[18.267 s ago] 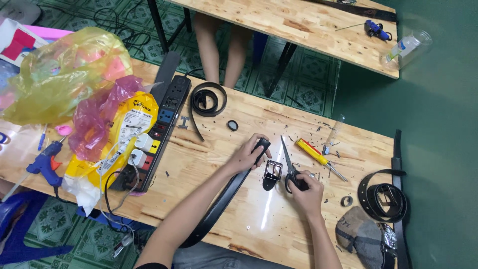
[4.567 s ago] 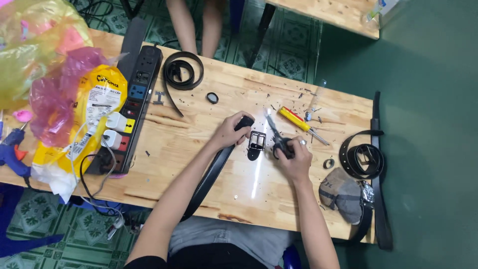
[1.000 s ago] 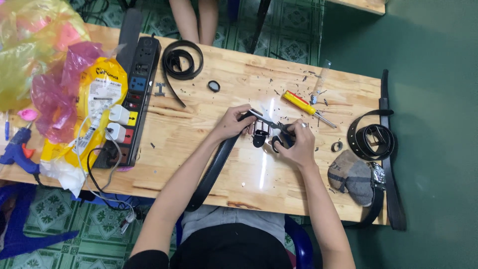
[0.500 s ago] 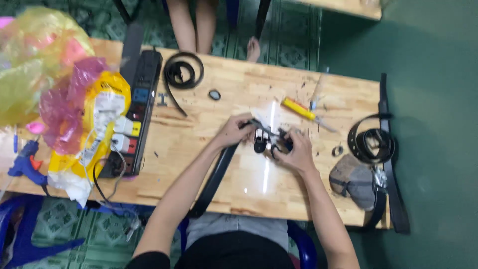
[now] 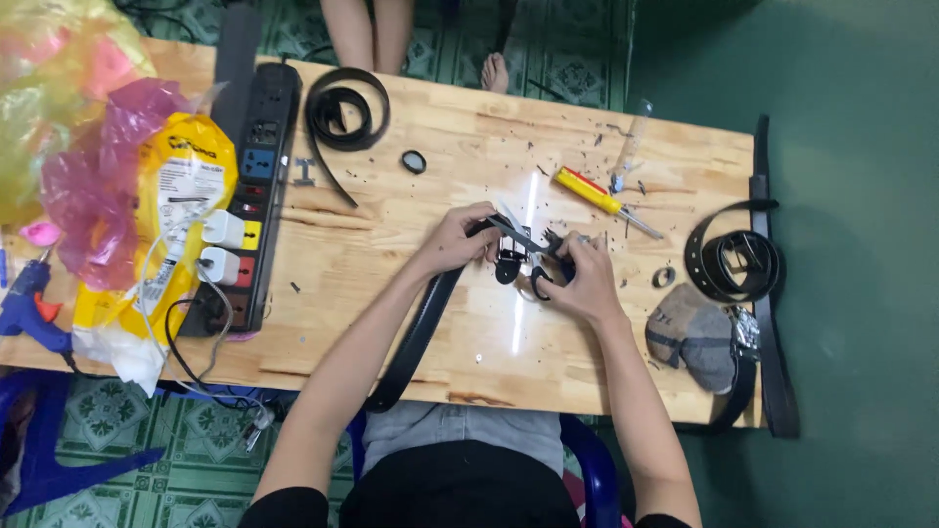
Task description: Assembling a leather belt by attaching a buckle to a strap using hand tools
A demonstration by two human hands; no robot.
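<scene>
L hand [image 5: 458,240] fingers pinch black belt [image 5: 423,328] end; R hand [image 5: 577,279] fingers curled tight round scissors [image 5: 523,244], blades just past L fingertips, at buckle [image 5: 509,266].

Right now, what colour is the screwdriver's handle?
Yellow with a red band; the screwdriver shows best in the head view.

We see a black belt [image 5: 421,328] on a pale, honey-coloured wooden table [image 5: 391,284]. The screwdriver [image 5: 597,196] to the right has a yellow handle with a red band. On the left, the bags [image 5: 88,186] are yellow and pink, the power strip [image 5: 249,196] black with coloured sockets. The floor tiles [image 5: 196,469] show a green pattern.
</scene>
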